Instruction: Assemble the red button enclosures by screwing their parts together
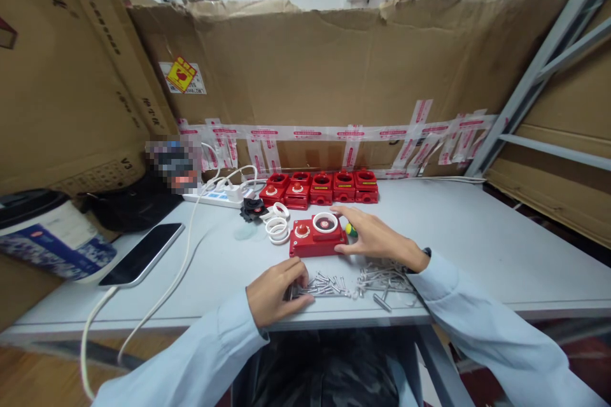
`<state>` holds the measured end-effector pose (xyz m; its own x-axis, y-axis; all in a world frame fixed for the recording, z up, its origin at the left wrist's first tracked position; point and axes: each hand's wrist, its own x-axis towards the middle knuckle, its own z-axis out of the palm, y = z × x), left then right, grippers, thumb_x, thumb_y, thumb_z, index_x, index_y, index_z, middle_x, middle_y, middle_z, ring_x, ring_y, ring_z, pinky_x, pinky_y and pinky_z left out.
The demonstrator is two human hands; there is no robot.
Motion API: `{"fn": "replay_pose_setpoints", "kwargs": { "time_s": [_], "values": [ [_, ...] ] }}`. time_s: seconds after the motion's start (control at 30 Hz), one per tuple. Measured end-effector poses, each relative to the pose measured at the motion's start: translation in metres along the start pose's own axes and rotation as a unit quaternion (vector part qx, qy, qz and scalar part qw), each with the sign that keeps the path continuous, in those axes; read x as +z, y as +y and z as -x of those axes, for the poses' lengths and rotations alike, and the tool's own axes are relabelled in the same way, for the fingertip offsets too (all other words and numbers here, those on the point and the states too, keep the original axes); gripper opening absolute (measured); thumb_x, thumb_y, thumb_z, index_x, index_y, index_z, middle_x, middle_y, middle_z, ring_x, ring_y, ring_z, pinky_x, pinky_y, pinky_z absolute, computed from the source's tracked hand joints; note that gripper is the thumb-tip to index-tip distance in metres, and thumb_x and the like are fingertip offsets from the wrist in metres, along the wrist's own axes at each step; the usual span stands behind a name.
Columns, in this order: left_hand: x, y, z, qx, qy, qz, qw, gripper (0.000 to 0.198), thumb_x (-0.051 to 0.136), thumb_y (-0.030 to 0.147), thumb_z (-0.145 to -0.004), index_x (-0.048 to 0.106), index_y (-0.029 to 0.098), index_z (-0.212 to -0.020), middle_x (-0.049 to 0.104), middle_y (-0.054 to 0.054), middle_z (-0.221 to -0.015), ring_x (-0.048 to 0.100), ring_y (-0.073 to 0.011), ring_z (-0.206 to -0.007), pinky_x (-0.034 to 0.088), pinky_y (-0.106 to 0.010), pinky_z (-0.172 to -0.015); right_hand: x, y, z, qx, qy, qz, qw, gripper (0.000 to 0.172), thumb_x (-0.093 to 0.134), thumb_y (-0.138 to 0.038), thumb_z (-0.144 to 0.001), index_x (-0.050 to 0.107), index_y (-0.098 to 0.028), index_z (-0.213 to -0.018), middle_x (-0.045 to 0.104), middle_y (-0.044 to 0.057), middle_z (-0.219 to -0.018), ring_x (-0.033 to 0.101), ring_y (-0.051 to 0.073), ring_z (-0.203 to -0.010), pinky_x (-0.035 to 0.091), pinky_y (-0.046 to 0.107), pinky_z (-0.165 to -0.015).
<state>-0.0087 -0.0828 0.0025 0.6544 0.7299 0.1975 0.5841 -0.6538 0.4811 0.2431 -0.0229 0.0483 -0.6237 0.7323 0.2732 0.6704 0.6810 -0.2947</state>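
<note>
A red box (315, 247) with a round red button (302, 230) and a white ring (325, 222) on top sits in front of me on the table. My right hand (370, 233) grips its right end, thumb at the front and fingers at the back. By the table's front edge, my left hand (279, 289) rests with its fingers curled beside a pile of silver screws (327, 284); whatever lies within them is hidden. Under my right wrist is another heap of small metal parts (386, 276). A small green and yellow piece (351, 229) shows behind my right fingers.
Several red housings (322, 187) stand in a row at the back. Left of the box lie loose white rings (277, 230) and black parts (252, 209). A power strip (219, 197) with white cables, a phone (143, 255) and a large cup (52, 235) occupy the left side.
</note>
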Motion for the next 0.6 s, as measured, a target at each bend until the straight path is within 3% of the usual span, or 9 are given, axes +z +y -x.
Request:
{"fn": "replay_pose_setpoints", "kwargs": {
  "time_s": [0.2, 0.3, 0.4, 0.5, 0.6],
  "values": [
    [-0.003, 0.014, -0.001, 0.051, 0.042, -0.017, 0.998, 0.016, 0.055, 0.03, -0.083, 0.053, 0.019, -0.094, 0.054, -0.006, -0.092, 0.051, -0.019, -0.085, 0.043, -0.031, -0.075, -0.01, -0.005, 0.002, -0.013, 0.025, 0.003, 1.0, 0.073, 0.066, -0.047, -0.07, 0.037, -0.016, -0.13, 0.049, 0.014, -0.128, 0.047, 0.026, -0.116, 0.041, 0.039, -0.093],
    [-0.003, 0.021, -0.004, 0.08, 0.041, -0.047, 0.995, 0.012, 0.053, 0.028, -0.084, 0.055, 0.019, -0.092, 0.055, -0.006, -0.09, 0.05, -0.0196, -0.084, 0.043, -0.031, -0.074, -0.022, -0.017, 0.011, -0.01, 0.06, -0.001, 0.998, 0.042, 0.066, -0.04, -0.072, 0.052, -0.017, -0.104, 0.057, 0.008, -0.103, 0.054, 0.02, -0.092, 0.044, 0.034, -0.08],
    [0.002, 0.021, -0.005, 0.09, 0.044, -0.073, 0.992, 0.008, 0.053, 0.025, -0.084, 0.058, 0.02, -0.087, 0.056, -0.006, -0.087, 0.049, -0.0193, -0.081, 0.042, -0.031, -0.07, -0.028, -0.033, 0.027, -0.031, -0.011, -0.002, 0.999, 0.015, 0.062, -0.031, -0.076, 0.058, -0.019, -0.085, 0.056, 0.003, -0.088, 0.053, 0.015, -0.078, 0.042, 0.027, -0.071],
    [0.008, 0.018, -0.005, 0.099, 0.045, -0.081, 0.991, 0.007, 0.053, 0.022, -0.084, 0.06, 0.02, -0.085, 0.056, -0.005, -0.084, 0.049, -0.0184, -0.079, 0.041, -0.03, -0.069, -0.023, -0.046, 0.042, -0.034, -0.098, 0.026, 0.994, 0.01, 0.061, -0.027, -0.076, 0.061, -0.02, -0.083, 0.056, 0.002, -0.085, 0.053, 0.014, -0.077, 0.039, 0.026, -0.066],
    [0.014, 0.017, -0.005, 0.111, 0.049, -0.078, 0.99, 0.007, 0.054, 0.021, -0.084, 0.061, 0.02, -0.082, 0.056, -0.005, -0.081, 0.049, -0.0173, -0.077, 0.04, -0.029, -0.067, -0.014, -0.052, 0.052, -0.025, -0.128, 0.057, 0.99, 0.01, 0.062, -0.027, -0.075, 0.063, -0.021, -0.083, 0.056, 0.002, -0.084, 0.054, 0.015, -0.078, 0.036, 0.026, -0.065]
  ]
}}
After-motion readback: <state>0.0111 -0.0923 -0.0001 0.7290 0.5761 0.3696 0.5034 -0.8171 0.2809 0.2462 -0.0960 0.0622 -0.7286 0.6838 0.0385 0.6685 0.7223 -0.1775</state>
